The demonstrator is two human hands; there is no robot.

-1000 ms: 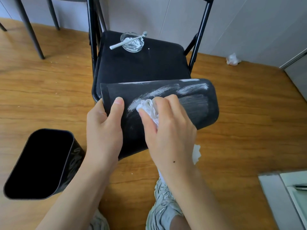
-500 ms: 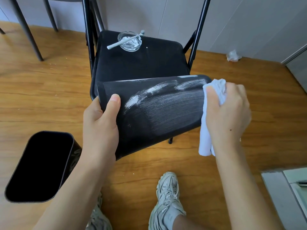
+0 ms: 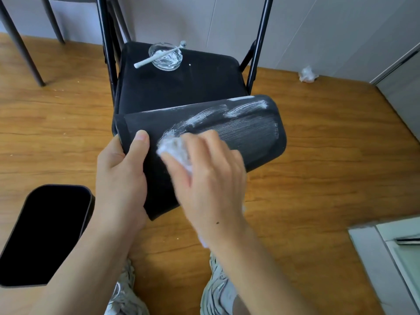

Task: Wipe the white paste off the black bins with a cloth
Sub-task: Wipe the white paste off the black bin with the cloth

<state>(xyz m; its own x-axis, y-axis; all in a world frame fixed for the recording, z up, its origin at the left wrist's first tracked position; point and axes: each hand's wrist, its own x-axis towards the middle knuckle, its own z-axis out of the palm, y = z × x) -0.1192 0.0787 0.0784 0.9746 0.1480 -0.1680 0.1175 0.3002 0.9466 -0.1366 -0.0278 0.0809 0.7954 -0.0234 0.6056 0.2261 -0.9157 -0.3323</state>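
Wiping a bin
The left hand [image 3: 120,178] grips the tilted bin [image 3: 250,133]; the right hand [image 3: 211,178] holds a cloth [image 3: 173,147] pressed on its paste [image 3: 238,111].

Between the hands, the matt black plastic bin [image 3: 238,137] wears chalky white paste streaks [image 3: 241,110]; the crumpled white cloth [image 3: 175,148] looks soft. Beyond them: fabric chair seat [image 3: 181,87], glossy glass dish [image 3: 166,56]. Beneath: smooth wood-grain floor [image 3: 318,167].
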